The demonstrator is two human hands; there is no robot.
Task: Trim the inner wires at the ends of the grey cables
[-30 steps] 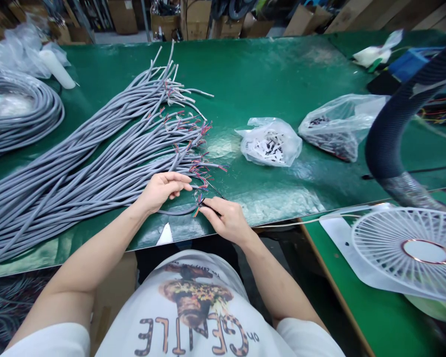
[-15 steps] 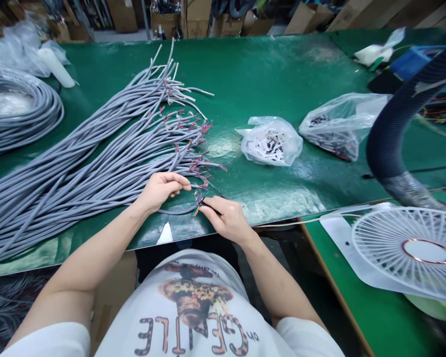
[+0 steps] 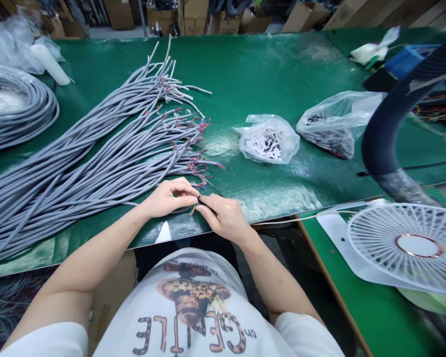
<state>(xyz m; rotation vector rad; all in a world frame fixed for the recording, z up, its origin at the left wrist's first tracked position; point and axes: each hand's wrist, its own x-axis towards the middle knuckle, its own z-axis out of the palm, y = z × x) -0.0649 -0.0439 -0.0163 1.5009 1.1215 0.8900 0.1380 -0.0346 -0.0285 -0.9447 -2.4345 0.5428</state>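
Observation:
Many grey cables (image 3: 107, 134) lie across the green table, their stripped ends with red and blue wires pointing right. At the front edge my left hand (image 3: 173, 197) is pinched at the end of one cable, fingertips against those of my right hand. My right hand (image 3: 225, 215) is closed on a thin dark tool (image 3: 216, 188), whose tip end lies by the wires. Coloured wires (image 3: 192, 210) stick out below the meeting fingertips. What exactly lies between the fingertips is too small to tell.
A bag of black and white pieces (image 3: 269, 141) lies right of the cables, with another bag (image 3: 329, 134) beyond it. A dark flexible duct (image 3: 384, 124) and white fan (image 3: 418, 245) stand at right. A coiled cable (image 3: 18, 109) and white roll (image 3: 51, 64) lie at left.
My left hand has moved right and its fingertips now meet my right hand at the cable end. The view has shifted slightly.

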